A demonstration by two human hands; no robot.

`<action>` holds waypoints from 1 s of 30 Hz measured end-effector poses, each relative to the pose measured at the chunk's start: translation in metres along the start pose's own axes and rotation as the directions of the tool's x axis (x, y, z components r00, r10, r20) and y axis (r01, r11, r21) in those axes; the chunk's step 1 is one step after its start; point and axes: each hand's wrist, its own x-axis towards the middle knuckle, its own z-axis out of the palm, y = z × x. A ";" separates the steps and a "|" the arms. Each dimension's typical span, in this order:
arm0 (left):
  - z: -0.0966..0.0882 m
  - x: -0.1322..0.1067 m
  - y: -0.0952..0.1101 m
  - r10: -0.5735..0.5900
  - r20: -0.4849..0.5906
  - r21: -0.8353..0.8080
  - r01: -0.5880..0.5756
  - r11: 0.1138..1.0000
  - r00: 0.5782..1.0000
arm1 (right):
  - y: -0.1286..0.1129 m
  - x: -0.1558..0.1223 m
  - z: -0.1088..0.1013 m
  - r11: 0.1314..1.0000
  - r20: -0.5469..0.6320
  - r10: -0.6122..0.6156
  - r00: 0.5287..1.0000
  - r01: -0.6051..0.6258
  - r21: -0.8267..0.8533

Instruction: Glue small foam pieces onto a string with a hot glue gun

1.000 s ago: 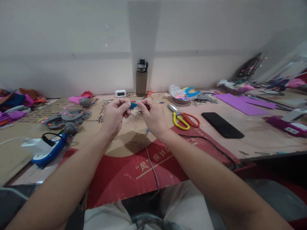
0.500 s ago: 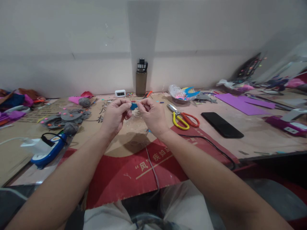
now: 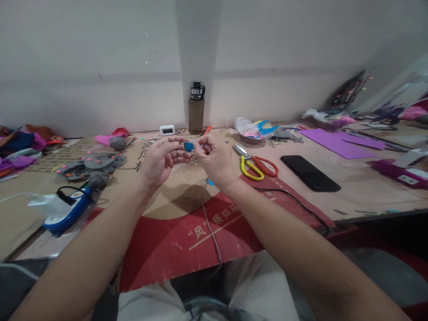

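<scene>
My left hand and my right hand meet above the middle of the table, fingers curled. Between their fingertips sits a small blue piece, pinched from both sides. A thin pale strand runs down from the hands over the red and tan cardboard sheet that lies under my forearms. Pale crumbs lie on the cardboard just beyond the hands.
Yellow-and-orange scissors, a black phone and a black cable lie right. A blue glue gun and grey felt shapes lie left. A dark bottle, white timer, scrap bowl and purple sheets stand behind.
My hands have drawn a little closer together and turned slightly around the blue piece. The view has shifted a touch; nothing else on the table moved.
</scene>
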 end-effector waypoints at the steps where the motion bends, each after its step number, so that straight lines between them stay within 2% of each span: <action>1: 0.000 0.000 0.000 0.008 -0.006 0.017 -0.008 1.000 1.000 | 0.000 0.000 0.000 1.000 0.003 -0.006 1.000 0.006 0.000; 8: 0.003 -0.003 0.002 0.066 -0.012 0.246 -0.061 0.967 0.998 | 0.002 -0.002 0.002 0.997 0.013 -0.063 0.998 0.064 -0.043; 11: 0.002 -0.004 0.003 0.075 -0.007 0.296 -0.069 0.953 0.997 | 0.003 -0.002 0.002 0.995 0.032 -0.080 0.996 0.081 -0.060; 15: 0.001 -0.004 0.004 0.042 0.014 0.262 -0.044 0.964 0.999 | 0.003 -0.002 0.001 0.994 0.056 -0.075 0.996 0.079 -0.073; 21: -0.002 -0.003 0.008 -0.047 0.069 0.113 0.039 0.993 0.997 | 0.003 -0.002 -0.001 0.996 0.061 -0.049 0.997 0.054 -0.073; 24: 0.000 -0.004 0.009 -0.011 0.050 0.226 -0.001 0.974 0.999 | 0.003 -0.002 -0.002 0.995 0.079 -0.054 0.995 0.060 -0.074; 30: 0.000 -0.006 0.011 0.018 0.094 0.484 -0.062 0.873 0.995 | 0.003 -0.003 -0.002 0.991 0.122 -0.066 0.990 0.080 -0.107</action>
